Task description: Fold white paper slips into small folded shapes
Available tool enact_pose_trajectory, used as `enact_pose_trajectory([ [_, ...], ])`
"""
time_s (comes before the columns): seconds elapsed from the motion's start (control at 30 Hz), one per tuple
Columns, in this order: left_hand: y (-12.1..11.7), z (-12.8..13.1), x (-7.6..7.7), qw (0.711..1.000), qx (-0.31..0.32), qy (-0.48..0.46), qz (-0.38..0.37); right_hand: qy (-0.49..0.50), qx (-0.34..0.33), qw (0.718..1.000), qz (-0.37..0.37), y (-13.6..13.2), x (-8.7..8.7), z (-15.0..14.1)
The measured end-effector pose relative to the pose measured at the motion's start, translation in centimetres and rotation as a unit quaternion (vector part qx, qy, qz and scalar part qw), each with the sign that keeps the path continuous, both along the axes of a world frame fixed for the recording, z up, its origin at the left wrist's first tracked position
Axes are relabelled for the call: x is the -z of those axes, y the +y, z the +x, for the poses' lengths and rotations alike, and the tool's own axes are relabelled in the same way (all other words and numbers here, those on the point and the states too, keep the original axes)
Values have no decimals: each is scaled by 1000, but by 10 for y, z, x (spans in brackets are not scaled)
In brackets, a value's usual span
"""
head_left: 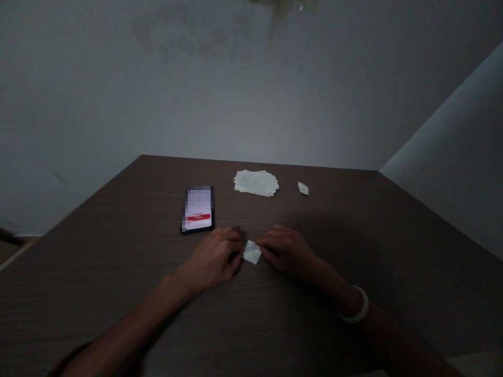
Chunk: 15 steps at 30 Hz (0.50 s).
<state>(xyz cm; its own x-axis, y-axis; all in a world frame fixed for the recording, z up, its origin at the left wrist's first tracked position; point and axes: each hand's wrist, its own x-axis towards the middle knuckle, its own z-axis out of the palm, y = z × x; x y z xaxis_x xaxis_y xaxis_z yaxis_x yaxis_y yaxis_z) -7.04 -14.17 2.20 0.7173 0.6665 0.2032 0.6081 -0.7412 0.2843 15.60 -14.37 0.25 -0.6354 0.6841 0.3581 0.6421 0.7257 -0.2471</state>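
Note:
A small folded piece of white paper point(252, 252) lies on the dark table between my two hands. My left hand point(220, 255) has its fingers curled in, and its fingertips pinch the paper's left edge. From the other side my right hand point(285, 248) pinches the paper's right corner between thumb and fingers. Faint print shows on the paper. Its far fold is partly hidden by the fingertips. A white bracelet point(356, 309) circles my right wrist.
Left of centre lies a phone point(198, 209) with its screen lit. Farther back is a fanned stack of printed paper slips point(257, 182), and a small folded paper point(303, 188) sits to its right. The brown table point(118, 209) meets a grey wall point(251, 104).

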Motion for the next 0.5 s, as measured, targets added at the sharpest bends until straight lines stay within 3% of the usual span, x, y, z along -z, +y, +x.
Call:
enact_pose_trajectory([
  [0.5, 5, 0, 6, 999, -29, -29, -9, 25, -33, 999, -23, 0, -5, 1],
])
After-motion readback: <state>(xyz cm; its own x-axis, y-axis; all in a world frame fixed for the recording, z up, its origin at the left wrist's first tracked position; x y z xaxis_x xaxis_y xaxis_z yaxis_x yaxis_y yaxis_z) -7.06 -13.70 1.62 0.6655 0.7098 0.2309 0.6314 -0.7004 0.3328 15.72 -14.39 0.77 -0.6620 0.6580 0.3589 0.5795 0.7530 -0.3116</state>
